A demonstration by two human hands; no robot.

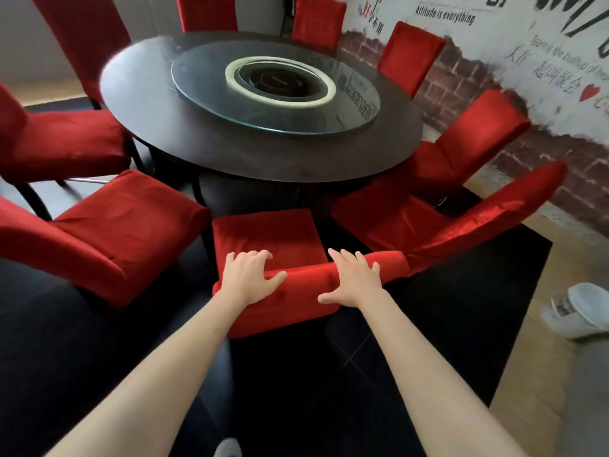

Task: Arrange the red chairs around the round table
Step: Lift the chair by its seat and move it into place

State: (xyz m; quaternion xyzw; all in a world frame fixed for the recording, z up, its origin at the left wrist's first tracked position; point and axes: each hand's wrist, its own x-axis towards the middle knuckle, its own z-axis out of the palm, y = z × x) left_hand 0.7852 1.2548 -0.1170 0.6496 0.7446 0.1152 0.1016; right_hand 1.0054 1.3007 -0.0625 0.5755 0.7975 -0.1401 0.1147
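Observation:
A dark round table [184, 133] carries a glass turntable [204, 80] with a pale ring in its middle. Red velvet chairs ring it. The nearest red chair [267, 232] faces the table, its seat front close to the table's near edge. My left hand [248, 275] grips the top of this chair's backrest [296, 298], fingers curled over the far side and thumb on the near side. My right hand [354, 280] rests on the same top edge further right, fingers spread and fairly straight.
Neighbouring chairs stand close on the left [108, 232] and right [494, 219]; several more sit around the far side. A brick-and-slogan wall [527, 61] runs along the right. A white bin [583, 308] lies on the wooden floor at right. Dark floor lies under me.

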